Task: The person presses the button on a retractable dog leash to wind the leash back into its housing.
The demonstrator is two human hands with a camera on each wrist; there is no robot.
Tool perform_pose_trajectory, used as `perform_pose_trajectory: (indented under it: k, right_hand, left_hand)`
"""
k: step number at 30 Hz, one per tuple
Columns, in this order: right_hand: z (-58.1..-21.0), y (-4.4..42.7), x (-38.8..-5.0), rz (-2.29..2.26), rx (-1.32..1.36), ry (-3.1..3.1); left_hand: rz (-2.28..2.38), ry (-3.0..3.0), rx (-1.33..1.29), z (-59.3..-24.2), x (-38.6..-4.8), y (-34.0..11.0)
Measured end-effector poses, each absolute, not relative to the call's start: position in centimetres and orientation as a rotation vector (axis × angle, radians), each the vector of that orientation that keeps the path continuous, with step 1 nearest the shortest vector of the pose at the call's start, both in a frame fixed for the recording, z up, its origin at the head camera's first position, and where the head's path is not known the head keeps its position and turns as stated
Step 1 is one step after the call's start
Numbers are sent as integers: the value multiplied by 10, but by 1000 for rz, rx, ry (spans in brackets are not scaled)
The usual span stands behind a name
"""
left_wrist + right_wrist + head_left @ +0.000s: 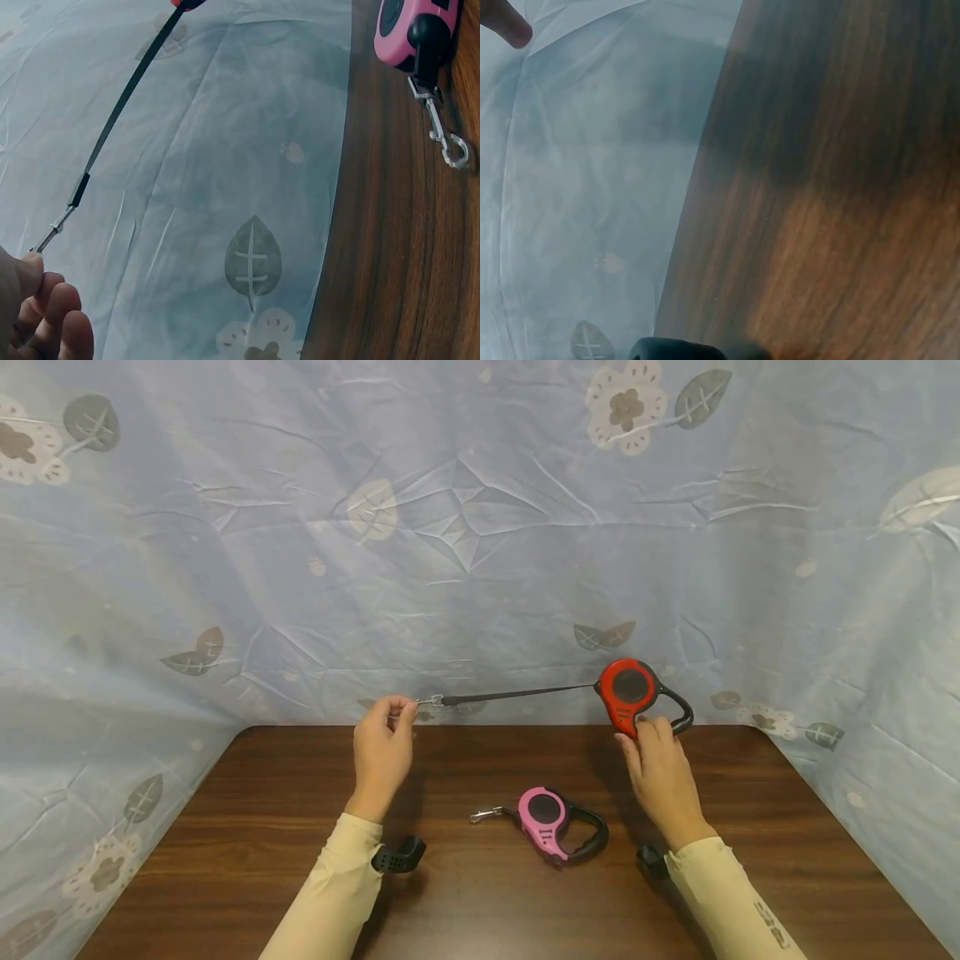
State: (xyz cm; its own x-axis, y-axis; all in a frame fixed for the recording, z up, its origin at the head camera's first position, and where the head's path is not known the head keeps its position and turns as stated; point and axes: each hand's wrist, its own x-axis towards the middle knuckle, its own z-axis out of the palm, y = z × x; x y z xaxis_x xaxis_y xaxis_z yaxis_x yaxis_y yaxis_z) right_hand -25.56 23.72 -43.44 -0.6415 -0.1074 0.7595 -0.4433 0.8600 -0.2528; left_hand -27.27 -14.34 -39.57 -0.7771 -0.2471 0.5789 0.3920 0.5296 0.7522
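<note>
Stretching beyond the pink leash [544, 810], a black strap [517, 694] joins metal clip [432, 701] and red leash [628, 687]; left hand [381, 756], leftward of the pink leash, pinches the clip; right hand [665, 777], rightward of that leash, grips the red leash

Arms [337, 877] reach forward, well apart — left grip [384, 753] pinching, right grip [663, 774] curled, its back uppermost.

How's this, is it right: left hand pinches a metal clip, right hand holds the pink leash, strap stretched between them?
The colour is wrong: the right hand holds the red leash, as the head view shows. The left hand does pinch a metal clip, strap stretched between them.
</note>
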Motion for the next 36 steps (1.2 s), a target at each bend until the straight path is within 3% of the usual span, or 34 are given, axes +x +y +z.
perform_pose_trajectory:
  k: [23, 30, 36]
  right_hand:
    - [-438, 235, -256, 568, 428, -2230]
    - [-441, 235, -258, 563, 443, -2196]
    - [-443, 232, -257, 577, 441, -2250]
  left_hand:
    - [-1509, -2040, -132, -391, -270, -145]
    - [-1910, -1957, -67, -383, -269, -144]
    - [-1964, -1952, -46, -382, -270, -145]
